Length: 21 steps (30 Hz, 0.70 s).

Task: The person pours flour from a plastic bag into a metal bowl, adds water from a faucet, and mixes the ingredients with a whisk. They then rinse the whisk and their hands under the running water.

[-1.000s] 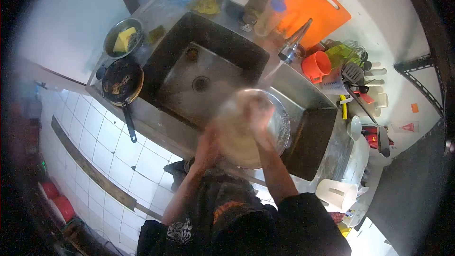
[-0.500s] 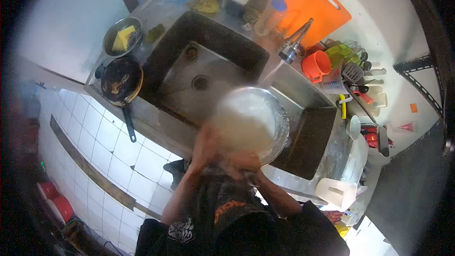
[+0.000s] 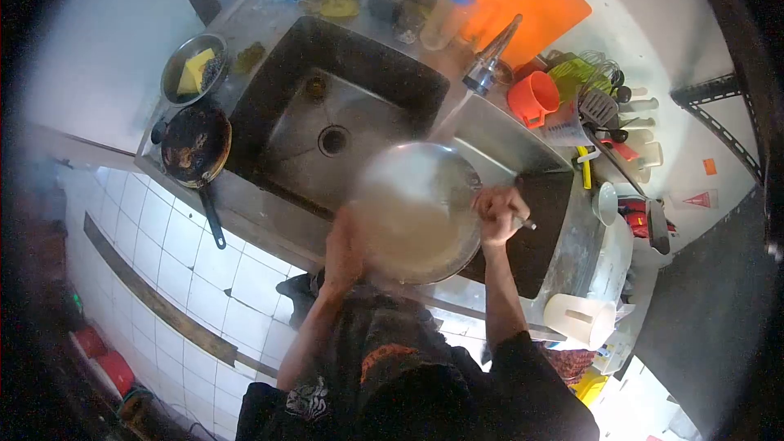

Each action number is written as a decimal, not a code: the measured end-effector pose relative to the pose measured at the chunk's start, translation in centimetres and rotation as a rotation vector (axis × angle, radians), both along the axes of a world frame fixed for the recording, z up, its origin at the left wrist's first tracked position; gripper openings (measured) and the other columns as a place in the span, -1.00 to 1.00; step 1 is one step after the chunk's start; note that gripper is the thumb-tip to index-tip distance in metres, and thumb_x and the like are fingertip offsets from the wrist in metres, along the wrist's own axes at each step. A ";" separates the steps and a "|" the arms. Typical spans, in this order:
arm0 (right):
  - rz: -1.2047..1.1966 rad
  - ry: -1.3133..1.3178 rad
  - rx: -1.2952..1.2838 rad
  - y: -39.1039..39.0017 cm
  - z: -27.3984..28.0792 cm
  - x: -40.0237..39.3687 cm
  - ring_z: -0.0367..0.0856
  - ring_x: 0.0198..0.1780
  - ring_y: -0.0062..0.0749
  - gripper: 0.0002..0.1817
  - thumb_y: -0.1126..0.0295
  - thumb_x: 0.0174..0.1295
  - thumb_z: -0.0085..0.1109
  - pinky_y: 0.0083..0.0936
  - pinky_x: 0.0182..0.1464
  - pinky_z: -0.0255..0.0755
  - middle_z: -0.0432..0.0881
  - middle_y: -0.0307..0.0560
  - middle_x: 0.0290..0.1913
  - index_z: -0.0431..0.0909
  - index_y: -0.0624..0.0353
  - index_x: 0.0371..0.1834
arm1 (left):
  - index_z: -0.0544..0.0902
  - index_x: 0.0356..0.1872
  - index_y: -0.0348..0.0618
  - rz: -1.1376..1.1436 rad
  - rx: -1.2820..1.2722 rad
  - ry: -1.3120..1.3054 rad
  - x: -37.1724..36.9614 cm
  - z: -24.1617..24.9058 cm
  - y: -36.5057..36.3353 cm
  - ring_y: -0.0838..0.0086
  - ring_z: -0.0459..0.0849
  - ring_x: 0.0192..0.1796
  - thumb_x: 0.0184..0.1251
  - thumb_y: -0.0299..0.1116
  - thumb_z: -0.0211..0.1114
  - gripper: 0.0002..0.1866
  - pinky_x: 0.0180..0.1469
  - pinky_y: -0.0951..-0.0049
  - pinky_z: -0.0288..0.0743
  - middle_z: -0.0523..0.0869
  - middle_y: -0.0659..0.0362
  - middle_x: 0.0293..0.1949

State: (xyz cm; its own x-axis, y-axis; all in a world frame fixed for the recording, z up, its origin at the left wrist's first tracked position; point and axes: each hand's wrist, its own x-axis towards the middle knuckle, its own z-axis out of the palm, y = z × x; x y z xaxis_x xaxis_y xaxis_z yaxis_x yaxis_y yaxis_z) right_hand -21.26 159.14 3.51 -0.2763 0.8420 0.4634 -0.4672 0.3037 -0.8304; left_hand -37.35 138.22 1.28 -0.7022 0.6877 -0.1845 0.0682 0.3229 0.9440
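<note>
A large metal bowl [image 3: 472, 251] is held over the near side of the sink, with cloudy whitish contents [image 3: 408, 233] in it, partly blurred. My left hand [image 3: 345, 247] grips its left rim. At the right rim, my right hand [image 3: 500, 211] is closed around a utensil whose handle end [image 3: 529, 224] sticks out below the fist; its working end is hard to make out. From the faucet [image 3: 482, 75] a stream of water [image 3: 451, 118] runs down toward the bowl's far edge.
The sink basin [image 3: 359, 106] lies beyond the bowl, a second basin [image 3: 531, 237] to the right. On the left are a blackened frying pan [image 3: 194, 147] and a bowl with sponges [image 3: 173, 73]. An orange cutting board [image 3: 523, 8], an orange mug [image 3: 532, 96] and a white jug [image 3: 580, 320] stand around.
My right hand has moved from the bowl's near side out to its right rim, the utensil still in it. The left hand stays on the left rim.
</note>
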 end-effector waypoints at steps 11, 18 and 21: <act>-0.003 -0.239 0.031 -7.9 1.1 6.8 0.25 -0.73 -0.47 -0.67 0.43 0.20 0.06 -0.41 -0.65 0.27 0.29 -0.15 -0.75 0.20 0.16 -0.68 | 0.36 0.20 -0.21 0.009 -0.078 -0.129 0.0 1.1 0.3 0.08 0.50 0.18 0.40 -0.21 0.01 -0.57 0.17 0.21 0.34 0.51 -0.12 0.13; 0.138 -0.238 0.093 -11.9 3.1 5.8 0.27 -0.68 -0.45 -0.66 0.35 0.30 0.03 -0.36 -0.53 0.38 0.30 -0.14 -0.74 0.24 0.16 -0.63 | 0.37 0.18 -0.22 0.044 -0.059 0.097 1.2 -1.1 0.1 0.23 0.52 0.12 0.43 -0.28 -0.07 -0.62 0.17 0.27 0.34 0.54 -0.07 0.07; 0.057 -0.306 0.161 -10.2 4.5 6.2 0.25 -0.69 -0.45 -0.61 0.29 0.31 0.07 -0.34 -0.53 0.38 0.29 -0.18 -0.74 0.22 0.17 -0.64 | 0.35 0.19 -0.24 0.027 0.047 -0.020 1.2 0.5 0.2 0.25 0.52 0.10 0.44 -0.31 -0.10 -0.63 0.18 0.27 0.33 0.54 -0.04 0.06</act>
